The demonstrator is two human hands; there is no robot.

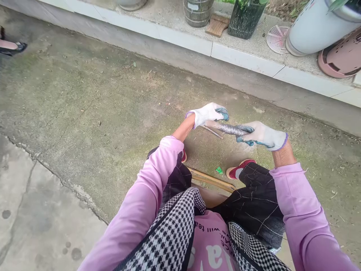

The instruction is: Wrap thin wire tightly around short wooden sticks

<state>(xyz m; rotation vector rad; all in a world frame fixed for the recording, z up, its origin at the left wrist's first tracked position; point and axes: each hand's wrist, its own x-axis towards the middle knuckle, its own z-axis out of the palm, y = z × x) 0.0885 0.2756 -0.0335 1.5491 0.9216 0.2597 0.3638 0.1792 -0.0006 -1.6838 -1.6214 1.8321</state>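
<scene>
My right hand [261, 134], in a white glove with blue-green coated fingers, is closed around a rod wrapped in a shiny silvery winding [231, 129]. The rod points left, and its far end blurs just below my left hand. My left hand [211, 114], gloved the same way, hovers over that end with its fingers curled together; what they grip is hidden. Below it a thin brown stick [213, 132] slants over the ground; I cannot tell whether it is held or lying there.
Between my feet are a wooden bar [211, 178] and a green scrap [219, 170] on the concrete ground [98, 105]. A white-tiled ledge [180, 39] carries a dark planter [246, 20], a white pot [313, 28] and a pink pot [345, 54]. Another person's foot [12, 47] shows far left.
</scene>
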